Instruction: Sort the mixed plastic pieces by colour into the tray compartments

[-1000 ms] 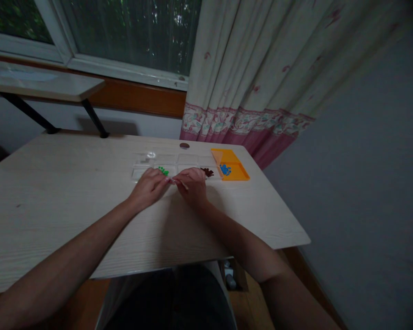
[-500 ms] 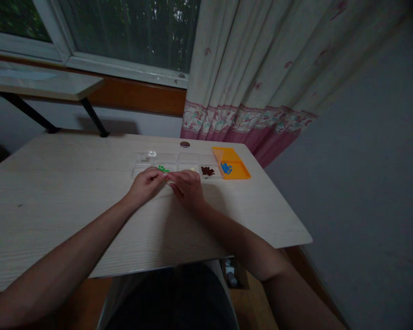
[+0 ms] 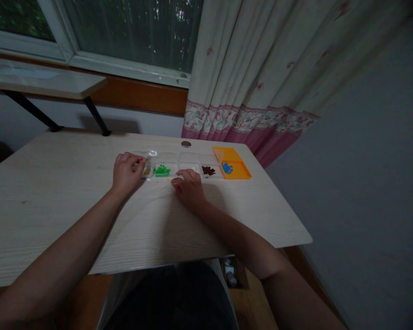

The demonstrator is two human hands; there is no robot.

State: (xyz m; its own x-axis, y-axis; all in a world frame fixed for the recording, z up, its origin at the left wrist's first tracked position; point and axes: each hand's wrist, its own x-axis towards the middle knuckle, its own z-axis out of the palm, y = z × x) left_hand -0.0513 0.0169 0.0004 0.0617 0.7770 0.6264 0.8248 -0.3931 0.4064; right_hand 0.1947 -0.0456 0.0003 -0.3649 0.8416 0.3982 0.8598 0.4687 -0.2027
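A row of small clear boxes with raised lids stands on the table. My left hand (image 3: 126, 172) is over the leftmost clear box (image 3: 149, 175), which has yellow pieces in it. Its thumb and forefinger are closed in a pinch, and whatever they hold is too small to make out. Green pieces (image 3: 162, 171) fill the box beside it. My right hand (image 3: 190, 189) rests at the front of the box with pale pieces (image 3: 193, 169), partly covering it. Its thumb and forefinger are apart with nothing visible between them. A few loose yellow pieces (image 3: 168, 179) lie on the table between my hands.
Farther right are dark brown pieces (image 3: 208, 170) in a clear box, and an orange box (image 3: 241, 170) with blue pieces (image 3: 227, 168). A brown oval object (image 3: 186, 144) lies behind the row. A raised shelf (image 3: 72, 87) stands at the back left, a curtain (image 3: 248, 91) behind.
My left hand has moved left, away from my right fingers, to the leftmost box, uncovering the green pieces. My right hand has stayed almost in place, its thumb and forefinger now clear of the left.
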